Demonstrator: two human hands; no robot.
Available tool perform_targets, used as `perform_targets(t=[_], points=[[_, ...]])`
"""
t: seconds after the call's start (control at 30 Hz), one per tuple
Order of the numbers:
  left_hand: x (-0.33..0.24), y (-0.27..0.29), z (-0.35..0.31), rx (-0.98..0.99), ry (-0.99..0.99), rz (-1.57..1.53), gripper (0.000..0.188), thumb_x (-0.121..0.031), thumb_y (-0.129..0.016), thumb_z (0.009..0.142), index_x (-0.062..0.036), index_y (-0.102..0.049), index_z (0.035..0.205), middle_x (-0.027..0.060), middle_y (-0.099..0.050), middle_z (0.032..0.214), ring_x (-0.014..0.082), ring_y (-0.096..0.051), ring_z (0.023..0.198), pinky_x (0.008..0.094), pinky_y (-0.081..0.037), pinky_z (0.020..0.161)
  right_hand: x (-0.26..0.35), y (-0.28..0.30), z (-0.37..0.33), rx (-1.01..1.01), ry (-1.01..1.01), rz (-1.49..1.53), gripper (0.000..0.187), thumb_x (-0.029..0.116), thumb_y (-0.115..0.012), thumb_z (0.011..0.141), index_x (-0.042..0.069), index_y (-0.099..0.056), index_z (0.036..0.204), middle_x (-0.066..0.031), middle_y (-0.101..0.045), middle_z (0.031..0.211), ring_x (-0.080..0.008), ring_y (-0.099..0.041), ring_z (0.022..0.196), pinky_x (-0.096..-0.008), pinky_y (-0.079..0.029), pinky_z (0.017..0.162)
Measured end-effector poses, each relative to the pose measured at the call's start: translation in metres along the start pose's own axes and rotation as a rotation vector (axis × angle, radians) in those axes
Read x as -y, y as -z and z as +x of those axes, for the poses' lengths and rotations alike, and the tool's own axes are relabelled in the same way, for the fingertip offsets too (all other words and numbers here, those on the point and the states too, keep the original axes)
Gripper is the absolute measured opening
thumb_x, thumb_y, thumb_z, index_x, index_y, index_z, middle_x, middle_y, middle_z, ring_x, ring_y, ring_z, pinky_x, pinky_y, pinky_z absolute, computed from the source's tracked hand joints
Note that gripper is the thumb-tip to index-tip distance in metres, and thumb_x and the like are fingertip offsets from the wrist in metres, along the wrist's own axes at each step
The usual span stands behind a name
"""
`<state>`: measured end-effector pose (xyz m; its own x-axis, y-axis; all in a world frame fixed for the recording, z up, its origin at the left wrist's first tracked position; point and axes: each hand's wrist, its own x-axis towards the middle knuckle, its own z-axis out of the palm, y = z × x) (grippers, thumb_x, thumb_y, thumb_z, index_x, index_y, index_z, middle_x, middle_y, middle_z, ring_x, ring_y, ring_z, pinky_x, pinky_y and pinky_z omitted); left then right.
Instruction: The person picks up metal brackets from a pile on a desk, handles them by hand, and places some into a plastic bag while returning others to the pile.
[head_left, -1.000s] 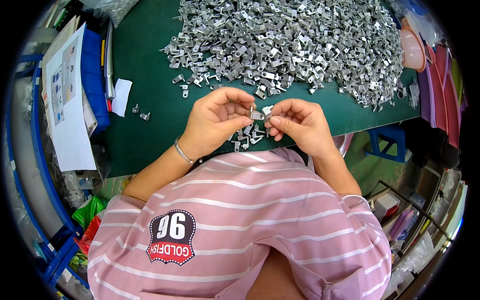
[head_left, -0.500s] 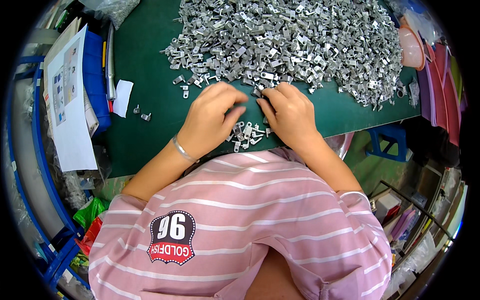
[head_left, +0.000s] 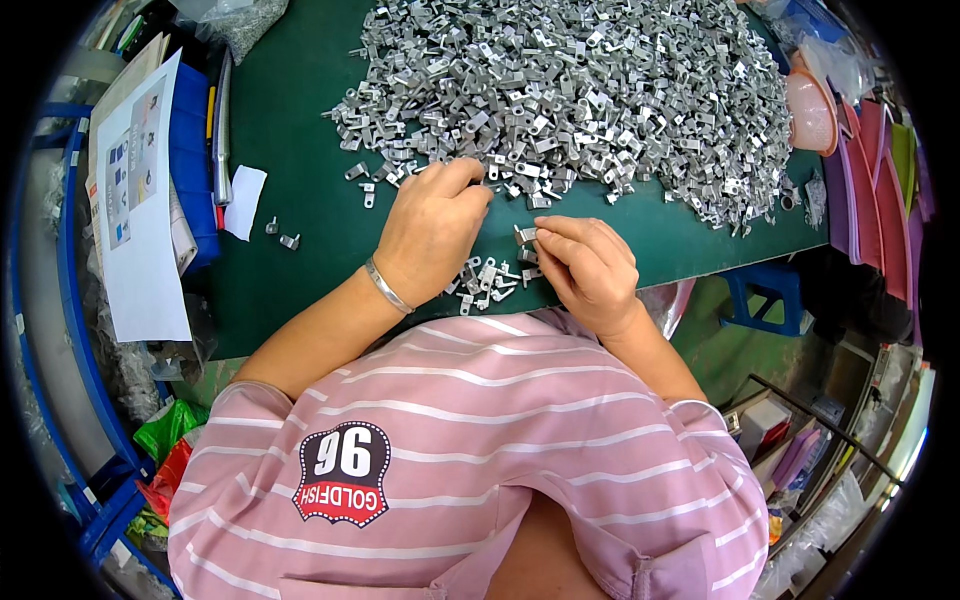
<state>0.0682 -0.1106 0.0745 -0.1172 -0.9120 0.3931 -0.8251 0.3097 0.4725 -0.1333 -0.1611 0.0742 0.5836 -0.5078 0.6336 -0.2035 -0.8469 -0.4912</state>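
Observation:
My right hand pinches a small silver metal bracket between thumb and fingertips, just above the green tabletop. One or two similar pieces lie right under it. At the near edge of a big heap of metal brackets, my left hand has its fingers curled down and closed. Whatever its fingertips hold is hidden behind the hand. Between my wrists, close to the table's front edge, a small cluster of brackets lies loose.
Two stray brackets lie at the left beside a scrap of white paper. A blue bin with a printed sheet leaning on it stands at the left. A pink basket and colored folders are at the right.
My right hand has drawn back from the heap toward me, and a bracket now shows in its fingertips. My left hand has moved slightly right, its fingers now curled at the heap's edge.

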Motion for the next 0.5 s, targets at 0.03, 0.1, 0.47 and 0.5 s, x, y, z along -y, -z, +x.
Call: perform_targets(t=[0.03, 0.1, 0.47, 0.5], points=[[-0.001, -0.002, -0.002, -0.006, 0.005, -0.003, 0.027, 0.002, -0.070, 0.069, -0.0023, -0.064, 0.095, 0.0108, -0.062, 0.100, 0.0293, -0.059, 0.089, 0.0392, -0.048, 0.076, 0.000, 0.000, -0.001, -0.010, 0.016, 0.010, 0.023, -0.003, -0.074, 0.067, 0.000, -0.064, 0.088, -0.0110, -0.066, 0.091, -0.0258, -0.064, 0.071, -0.0337, -0.050, 0.061], [0.000, -0.003, -0.002, -0.003, 0.021, -0.026, 0.026, 0.002, -0.070, 0.069, -0.0020, -0.064, 0.094, 0.0105, -0.062, 0.098, 0.0292, -0.059, 0.088, 0.0390, -0.048, 0.076, 0.000, -0.001, -0.002, -0.006, 0.031, 0.031, 0.021, -0.001, -0.074, 0.068, 0.000, -0.064, 0.087, -0.0106, -0.066, 0.091, -0.0256, -0.064, 0.071, -0.0337, -0.050, 0.061], [0.000, 0.000, -0.007, 0.006, 0.119, -0.247, 0.022, 0.004, -0.069, 0.072, -0.0002, -0.062, 0.092, 0.0109, -0.062, 0.092, 0.0253, -0.062, 0.079, 0.0316, -0.051, 0.069, -0.005, -0.017, 0.027, 0.149, -0.121, -0.064, 0.014, 0.006, -0.069, 0.077, 0.004, -0.063, 0.089, -0.0082, -0.057, 0.083, -0.0278, -0.057, 0.075, -0.0368, -0.046, 0.064], [-0.002, 0.002, -0.007, -0.009, 0.175, -0.307, 0.022, 0.005, -0.069, 0.073, -0.0001, -0.062, 0.093, 0.0103, -0.062, 0.092, 0.0226, -0.063, 0.078, 0.0295, -0.051, 0.069, -0.009, -0.020, 0.029, 0.169, -0.109, -0.103, 0.014, 0.005, -0.069, 0.077, 0.004, -0.063, 0.090, -0.0083, -0.057, 0.083, -0.0279, -0.057, 0.075, -0.0369, -0.046, 0.064]])
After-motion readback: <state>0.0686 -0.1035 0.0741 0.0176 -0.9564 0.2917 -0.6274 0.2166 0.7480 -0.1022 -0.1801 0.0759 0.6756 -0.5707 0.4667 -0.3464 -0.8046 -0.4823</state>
